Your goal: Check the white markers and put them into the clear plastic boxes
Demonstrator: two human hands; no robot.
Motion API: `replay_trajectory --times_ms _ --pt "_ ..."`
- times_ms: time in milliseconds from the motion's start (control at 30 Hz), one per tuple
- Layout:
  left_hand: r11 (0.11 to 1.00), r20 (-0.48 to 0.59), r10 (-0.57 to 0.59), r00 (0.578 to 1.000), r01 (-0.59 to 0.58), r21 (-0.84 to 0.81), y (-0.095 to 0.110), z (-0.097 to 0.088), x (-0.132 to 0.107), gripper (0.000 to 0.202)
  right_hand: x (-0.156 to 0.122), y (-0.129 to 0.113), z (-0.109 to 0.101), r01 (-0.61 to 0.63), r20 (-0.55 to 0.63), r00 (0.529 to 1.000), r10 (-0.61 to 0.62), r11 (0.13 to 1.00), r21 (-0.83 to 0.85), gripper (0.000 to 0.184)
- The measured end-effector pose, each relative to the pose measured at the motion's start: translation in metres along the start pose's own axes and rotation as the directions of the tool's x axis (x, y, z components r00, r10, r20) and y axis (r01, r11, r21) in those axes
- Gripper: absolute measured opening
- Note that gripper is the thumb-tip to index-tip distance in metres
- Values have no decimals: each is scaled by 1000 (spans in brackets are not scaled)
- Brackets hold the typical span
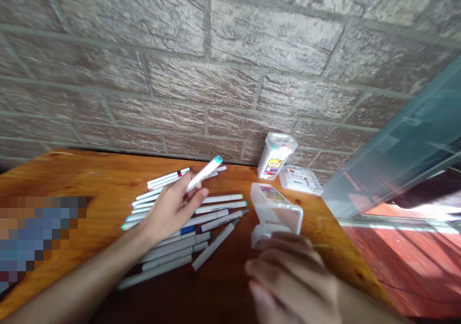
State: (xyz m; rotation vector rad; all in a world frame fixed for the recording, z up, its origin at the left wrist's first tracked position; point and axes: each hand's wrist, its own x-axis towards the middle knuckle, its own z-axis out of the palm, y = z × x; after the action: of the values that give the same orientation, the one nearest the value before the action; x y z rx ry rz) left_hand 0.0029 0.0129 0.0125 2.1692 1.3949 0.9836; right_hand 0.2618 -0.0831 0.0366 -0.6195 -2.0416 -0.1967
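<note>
My left hand (173,209) is closed on a white marker (203,175) with a teal end, tilted up to the right above the other pens. Beneath and around it, several white markers (169,247) with differently coloured ends lie in loose rows on the wooden table. My right hand (295,276) is blurred, its fingers bent, in front of a clear plastic case (277,213) that stands open on the table. Whether those fingers touch the case or hold anything is unclear.
A clear container (277,156) with markers inside stands near the brick wall (230,84). Beside it lies a flat clear case (300,179). The wooden table (90,180) ends at the right by a glass panel (396,132), with a reddish floor (406,266) below.
</note>
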Motion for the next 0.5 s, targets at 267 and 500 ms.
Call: replay_trajectory --times_ms 267,500 --pt "994 371 43 928 -78 80 53 36 -27 32 -44 74 -75 -473 227 820 525 845 -248 103" --pt "996 327 37 944 -59 60 46 44 -23 27 -67 89 -54 -478 446 765 465 874 -90 104"
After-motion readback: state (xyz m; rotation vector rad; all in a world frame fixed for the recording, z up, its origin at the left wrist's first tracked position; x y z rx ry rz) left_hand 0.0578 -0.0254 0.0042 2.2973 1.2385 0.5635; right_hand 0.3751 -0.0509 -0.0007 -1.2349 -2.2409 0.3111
